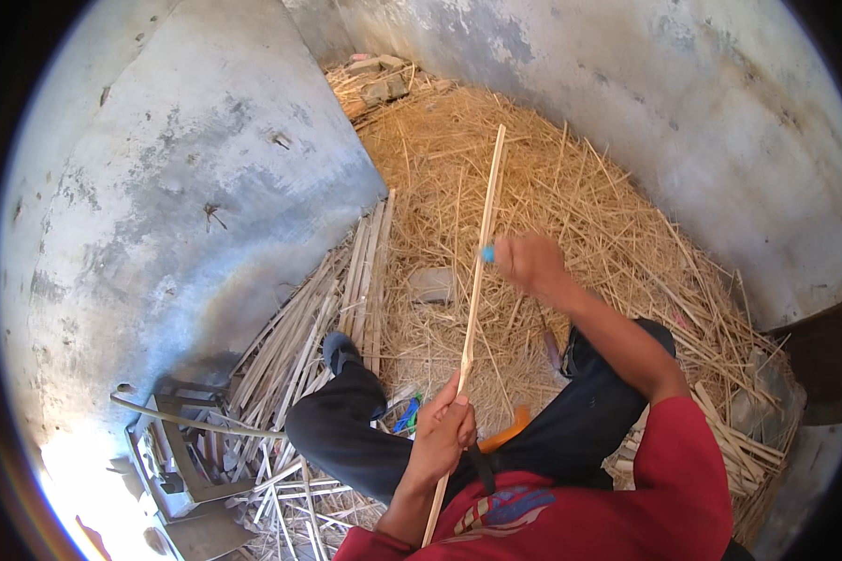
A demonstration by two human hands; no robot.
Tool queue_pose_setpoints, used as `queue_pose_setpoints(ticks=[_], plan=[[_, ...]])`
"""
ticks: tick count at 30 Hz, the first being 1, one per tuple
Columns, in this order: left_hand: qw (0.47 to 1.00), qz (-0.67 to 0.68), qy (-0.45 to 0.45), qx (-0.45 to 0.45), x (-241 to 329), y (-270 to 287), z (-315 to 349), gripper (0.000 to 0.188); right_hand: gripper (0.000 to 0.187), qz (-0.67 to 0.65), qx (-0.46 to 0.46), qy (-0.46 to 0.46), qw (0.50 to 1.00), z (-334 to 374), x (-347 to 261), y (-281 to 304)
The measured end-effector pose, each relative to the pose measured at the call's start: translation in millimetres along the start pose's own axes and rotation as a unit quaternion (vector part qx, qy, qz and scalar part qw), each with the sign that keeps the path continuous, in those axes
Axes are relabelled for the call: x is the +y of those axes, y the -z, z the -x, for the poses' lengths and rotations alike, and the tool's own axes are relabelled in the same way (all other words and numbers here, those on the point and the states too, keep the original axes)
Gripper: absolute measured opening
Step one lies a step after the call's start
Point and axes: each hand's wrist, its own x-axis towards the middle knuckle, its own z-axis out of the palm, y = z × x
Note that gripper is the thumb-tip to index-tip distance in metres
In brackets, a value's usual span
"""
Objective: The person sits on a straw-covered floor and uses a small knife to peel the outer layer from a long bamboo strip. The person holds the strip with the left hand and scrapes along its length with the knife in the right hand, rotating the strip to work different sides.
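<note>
My left hand (442, 430) is closed around the lower part of a long pale split bamboo strip (485, 234), which slants up and slightly to the right. The strip's lower end passes below that hand beside my red shirt. Next to the strip's upper half, my right hand (530, 266) is curled into a fist, a little blurred. A small blue thing (487, 253) shows at its thumb side, close to the strip; I cannot tell whether it is a wrap or part of a tool. A dark flat piece (480, 467) lies just under my left hand, its kind unclear.
Straw-like shavings (571, 196) cover the floor ahead. Long strips (295, 327) lie piled at the left, more strips (734, 439) at the right. A wooden frame (182, 449) stands lower left. A flat block (432, 284) lies between my feet. Worn walls (206, 140) enclose the space.
</note>
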Motion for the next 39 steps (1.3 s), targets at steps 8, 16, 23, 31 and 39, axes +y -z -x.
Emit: queue_pose_setpoints(ticks=[8, 16, 23, 31, 39], plan=[[0.999, -0.027, 0.018, -0.016, -10.2, -3.8, 16.1, 0.048, 0.042, 0.14, -0.007, 0.015, 0.99, -27.0, 50.3, -12.5], [0.987, -0.13, 0.003, -0.098, -20.3, -21.2, 29.9, 0.05, 0.061, 0.073, 0.148, -0.214, 0.963, -66.1, 207.9, 14.0], [0.991, -0.049, 0.046, -0.118, -18.4, -4.9, 65.2, 0.048, 0.063, 0.024, 0.152, -0.363, 0.919, -21.7, 248.7, 13.4], [0.994, 0.076, -0.05, -0.065, 3.0, 3.8, 7.2, 0.046, 0.066, -0.15, -0.021, -0.072, 0.986, 9.5, 31.8, 75.8], [0.995, -0.057, -0.076, -0.006, 15.3, -7.3, -10.3, 0.046, 0.046, -0.135, -0.028, 0.097, 0.986, 63.1, -55.4, 60.8]])
